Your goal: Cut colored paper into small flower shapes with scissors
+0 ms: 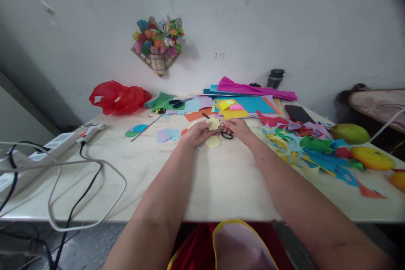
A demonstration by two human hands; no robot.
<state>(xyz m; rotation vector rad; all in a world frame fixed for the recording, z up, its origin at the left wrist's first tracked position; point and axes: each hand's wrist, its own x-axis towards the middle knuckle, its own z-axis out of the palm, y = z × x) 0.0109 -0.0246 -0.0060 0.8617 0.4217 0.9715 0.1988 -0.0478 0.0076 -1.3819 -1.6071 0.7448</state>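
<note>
My left hand (196,133) pinches a pale yellow paper flower (213,124) with rounded petals, held just above the table. At the flower's right edge the fingers of my right hand (236,128) are drawn together; what they grip is too small to tell. Black-handled scissors (226,135) show just below my right fingers, and I cannot tell whether that hand touches them. A pale yellow paper circle (213,141) lies under the flower. Left of my left hand are lilac and light blue scalloped paper pieces (167,135).
Colored paper scraps (300,139) spread along the right, beside mangoes (371,158) and a phone (299,114). Paper sheets (257,107) and dark scissors (177,103) lie at the back. A red plastic bag (117,98) sits back left; power strips (52,147) and cables cover the left edge.
</note>
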